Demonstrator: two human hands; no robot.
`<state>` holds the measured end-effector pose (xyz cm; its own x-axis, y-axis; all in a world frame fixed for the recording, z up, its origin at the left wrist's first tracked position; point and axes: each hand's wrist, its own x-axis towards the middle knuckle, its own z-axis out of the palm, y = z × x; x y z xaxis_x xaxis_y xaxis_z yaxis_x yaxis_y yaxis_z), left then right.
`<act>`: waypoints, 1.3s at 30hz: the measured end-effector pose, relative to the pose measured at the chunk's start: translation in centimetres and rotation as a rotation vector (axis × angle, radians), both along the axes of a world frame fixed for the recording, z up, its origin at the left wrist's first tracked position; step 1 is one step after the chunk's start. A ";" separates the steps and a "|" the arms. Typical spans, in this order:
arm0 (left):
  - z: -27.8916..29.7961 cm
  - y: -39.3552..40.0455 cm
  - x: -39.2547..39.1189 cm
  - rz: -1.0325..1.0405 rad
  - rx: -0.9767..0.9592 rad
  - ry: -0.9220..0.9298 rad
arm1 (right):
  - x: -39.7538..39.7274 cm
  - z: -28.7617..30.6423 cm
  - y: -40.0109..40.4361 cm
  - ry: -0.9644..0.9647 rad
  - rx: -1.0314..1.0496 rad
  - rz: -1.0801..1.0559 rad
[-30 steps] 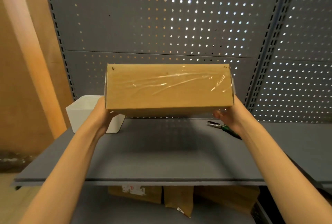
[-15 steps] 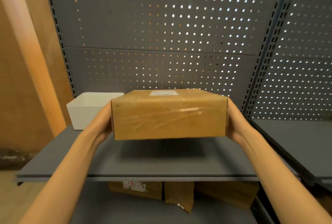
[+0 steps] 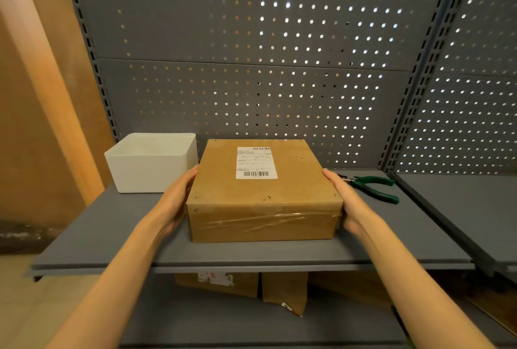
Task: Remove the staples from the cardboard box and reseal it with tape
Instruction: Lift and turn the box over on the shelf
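Observation:
A brown cardboard box rests flat on the grey shelf, with a white shipping label on its top. Clear tape runs across its front face, and small staples dot the top corners and edges. My left hand lies flat against the box's left side, fingers straight. My right hand presses the right side the same way.
A white open bin stands left of the box at the back. Green-handled pliers lie on the shelf just right of my right hand. A perforated grey panel closes the back. Cardboard packages sit on the lower shelf.
The box came down from chest height, tipped until its labelled top faces up, and now sits on the shelf. Both hands stayed on its sides.

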<state>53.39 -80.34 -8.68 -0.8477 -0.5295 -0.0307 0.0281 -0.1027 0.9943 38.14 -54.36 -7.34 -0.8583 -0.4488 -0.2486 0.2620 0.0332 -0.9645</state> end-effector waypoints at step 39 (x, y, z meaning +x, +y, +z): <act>10.4 12.2 -8.5 0.109 -1.735 0.126 | 0.4 6.3 8.6 1.298 1.156 -0.404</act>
<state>44.91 -68.17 1.68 -0.7612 0.0768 0.6439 0.0411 0.9967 -0.0702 38.56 -45.75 -1.00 -0.7424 -0.2859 0.6058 -0.4102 0.9090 -0.0736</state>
